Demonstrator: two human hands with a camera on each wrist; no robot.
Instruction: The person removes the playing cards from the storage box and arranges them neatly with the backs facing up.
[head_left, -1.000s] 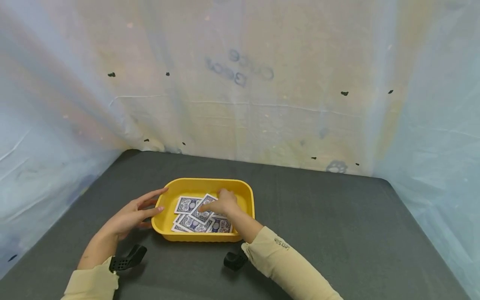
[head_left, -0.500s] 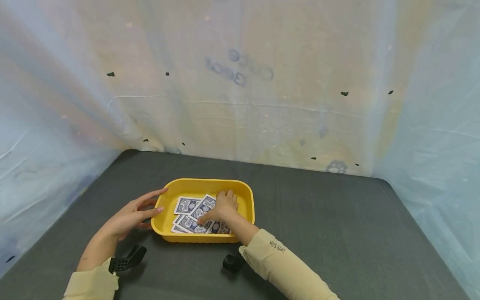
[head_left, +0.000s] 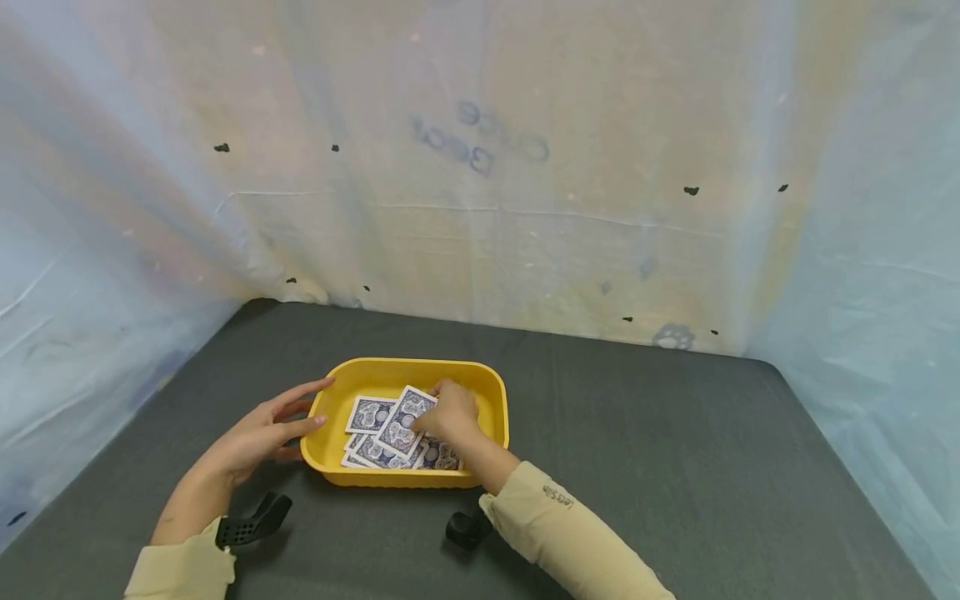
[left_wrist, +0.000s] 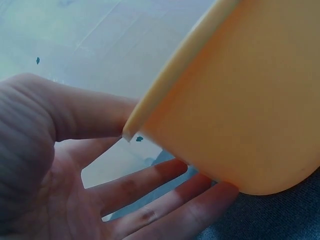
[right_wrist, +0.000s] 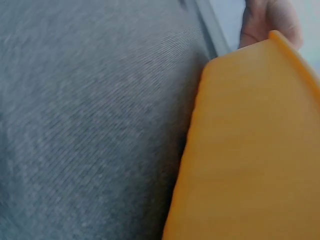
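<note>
The left hand [head_left: 258, 429], its grip slack, is touching the left end of the yellow tray [head_left: 405, 478] on the tabletop [head_left: 675, 467]. Patterned cards [head_left: 371, 414] are overlapping inside it. The right hand [head_left: 456, 417] is apparently pinching the topmost card [head_left: 403, 421], contact partly hidden; steadying the tray and lifting gently should be keeping the rest undisturbed.

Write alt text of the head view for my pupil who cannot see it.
The right-hand grip holds a patterned playing card over other face-down cards inside a yellow tray, while the left-hand grip touches the tray's left end. The tray stands on a dark grey surface.
</note>
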